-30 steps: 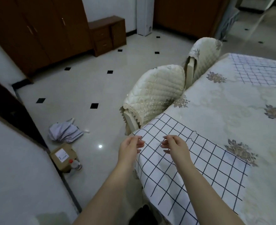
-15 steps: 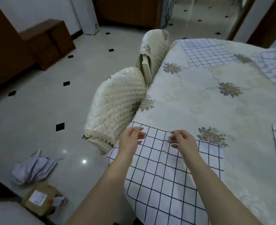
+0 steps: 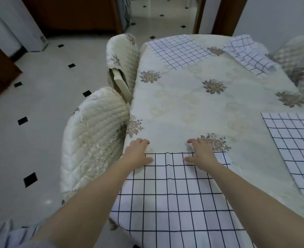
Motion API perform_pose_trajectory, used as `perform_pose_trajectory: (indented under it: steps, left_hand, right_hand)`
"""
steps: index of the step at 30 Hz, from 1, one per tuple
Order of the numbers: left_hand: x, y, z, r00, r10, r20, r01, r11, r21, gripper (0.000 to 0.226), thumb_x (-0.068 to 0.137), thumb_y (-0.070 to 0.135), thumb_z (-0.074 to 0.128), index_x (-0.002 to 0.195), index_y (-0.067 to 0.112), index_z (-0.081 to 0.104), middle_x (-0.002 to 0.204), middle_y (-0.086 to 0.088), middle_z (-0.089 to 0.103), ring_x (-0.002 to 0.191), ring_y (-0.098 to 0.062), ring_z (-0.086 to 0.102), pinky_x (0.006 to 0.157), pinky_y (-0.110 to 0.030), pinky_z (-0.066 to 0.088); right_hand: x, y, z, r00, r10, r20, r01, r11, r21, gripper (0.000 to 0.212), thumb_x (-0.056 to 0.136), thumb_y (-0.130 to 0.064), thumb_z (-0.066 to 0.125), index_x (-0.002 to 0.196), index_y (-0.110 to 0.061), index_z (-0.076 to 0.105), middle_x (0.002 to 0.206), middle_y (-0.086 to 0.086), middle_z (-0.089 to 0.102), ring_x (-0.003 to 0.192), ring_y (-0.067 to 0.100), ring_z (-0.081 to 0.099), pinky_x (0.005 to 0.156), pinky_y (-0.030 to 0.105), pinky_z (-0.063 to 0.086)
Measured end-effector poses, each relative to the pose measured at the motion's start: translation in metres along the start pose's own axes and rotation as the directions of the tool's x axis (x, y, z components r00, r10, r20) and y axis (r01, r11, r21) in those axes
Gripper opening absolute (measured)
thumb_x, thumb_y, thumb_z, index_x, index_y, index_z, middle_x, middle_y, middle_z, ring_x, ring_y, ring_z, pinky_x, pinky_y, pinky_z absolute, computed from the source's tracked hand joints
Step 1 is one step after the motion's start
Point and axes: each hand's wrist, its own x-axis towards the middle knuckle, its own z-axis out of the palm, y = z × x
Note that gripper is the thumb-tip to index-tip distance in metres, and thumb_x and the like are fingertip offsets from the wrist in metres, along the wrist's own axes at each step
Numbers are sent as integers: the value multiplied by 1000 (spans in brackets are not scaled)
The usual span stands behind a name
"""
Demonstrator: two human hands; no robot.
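A white cloth with a dark grid (image 3: 172, 190) lies flat on the near corner of the table (image 3: 179, 108), its near part hanging over the edge. My left hand (image 3: 138, 153) rests palm down on the cloth's far left corner, fingers reaching onto the tablecloth. My right hand (image 3: 201, 153) lies flat on the cloth's far edge to the right, fingers spread. Neither hand grips anything.
The table wears a cream flowered cover. More grid cloths lie on it: one at the right edge (image 3: 294, 149), one at the far end (image 3: 179, 49), a rumpled one far right (image 3: 249, 54). Two quilted chairs (image 3: 92, 140) stand along the left side, a third far right.
Both hands pinched the cloth's far edge before; now they have let go and lie flat on it. The cloth has been laid out straight, and the view has turned right over the table.
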Motion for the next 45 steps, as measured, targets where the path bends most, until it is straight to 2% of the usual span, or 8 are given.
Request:
perform_pose_trajectory:
  steps: [5,10,15,18,23,28,35,45]
  left_hand:
    - [27,-1,11,991,131,12,-132,975,178,77,73,45,74,138,23,38,135,-4,39,124,-26,36,98,-38,40]
    - [36,-4,5,984,150,90,-157,985,68,57,74,40,76,118,20,46,107,0,48,96,-20,47,78,-31,39]
    - [39,-6,5,975,127,181,-140,988,62,33,78,38,73,94,15,54,87,1,53,83,-21,52,69,-31,42]
    - [41,-6,1,961,117,250,-133,990,49,27,78,33,74,77,13,55,74,-1,53,72,-20,50,60,-27,37]
    - [41,-10,-23,949,115,292,-97,992,-76,16,79,27,75,76,16,64,63,7,55,57,-7,49,53,-19,38]
    - [44,-3,-56,963,127,239,-82,979,-188,13,80,26,75,80,14,70,66,3,61,58,-9,55,59,-21,47]
    - [51,20,-102,981,139,133,-114,977,-179,14,81,27,75,81,14,70,69,2,64,61,-11,57,59,-20,45]
    - [56,74,-204,966,230,-118,-239,968,-73,17,81,24,75,70,18,64,64,6,59,62,-11,51,52,-19,37]
  right_hand:
    - [21,0,-5,996,-34,82,56,956,-288,70,69,-50,76,126,-27,43,127,0,44,121,26,39,101,41,37]
    - [31,-6,-10,983,-14,183,79,932,-355,50,72,-47,74,104,-24,43,104,-1,59,112,25,44,102,44,31]
    - [32,-7,-12,960,10,279,109,907,-408,28,78,-44,68,76,-25,47,79,-8,51,102,22,51,112,50,20]
    - [28,-8,-13,962,-15,274,118,924,-364,26,80,-33,66,69,-22,44,80,-6,52,93,22,50,102,41,30]
    - [27,-1,-32,963,-65,261,108,982,-155,36,82,-22,68,60,-28,40,66,-14,43,81,18,49,59,25,34]
    - [32,-5,-63,979,-46,199,63,995,-79,9,83,-23,71,80,-16,64,75,-3,58,79,17,54,68,24,38]
    - [38,-17,-114,995,-59,86,66,995,-81,19,84,-22,70,95,-6,70,85,3,61,82,20,55,71,26,40]
    - [38,-47,-217,980,-55,-190,31,992,-126,24,81,-27,74,70,-15,56,73,1,58,75,24,57,57,27,40]
